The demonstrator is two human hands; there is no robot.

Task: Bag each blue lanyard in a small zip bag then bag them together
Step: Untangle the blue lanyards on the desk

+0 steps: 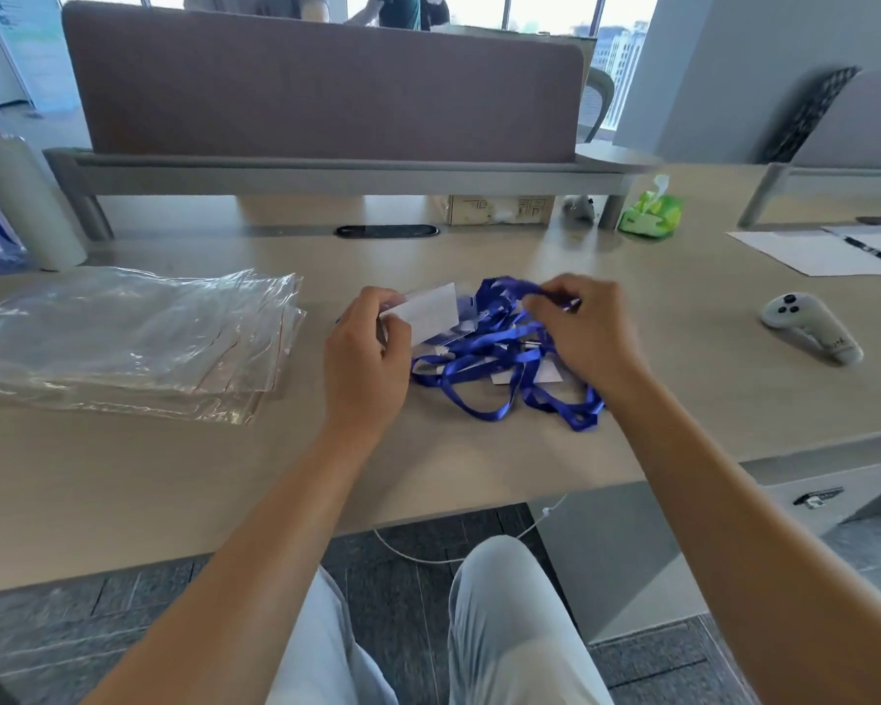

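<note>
- Blue lanyards (499, 368): a tangled pile of blue straps lies on the counter (174, 475), centre of view, between the two hands; white card pieces show among the straps; the number of lanyards in the pile cannot be told.
- Left hand (364, 356): positioned at the left edge of the pile; fingers and thumb curled, pinching a white badge card (426, 310) in a clear sleeve; the card is raised off the counter and tilted.
- Right hand (583, 333): positioned at the right side of the pile; fingers curled, gripping a blue strap at the top of the pile; the strap loops from the hand toward the badge card; the fingertips are blurred.
- Zip bags (133, 338): a loose stack of clear plastic bags with red seal lines lies flat on the counter, left of the left hand and apart from the lanyard pile.
- Handheld controller (809, 325): white, with dark buttons; lies on the counter well to the right of the right hand.
- Tissue pack (649, 213): green, at the rear of the counter, beside a leg of the raised shelf (326, 170).
- Divider panel (321, 89): stands on the shelf behind the work area.
- Papers (815, 251): white sheets with a pen, far right on the counter.
</note>
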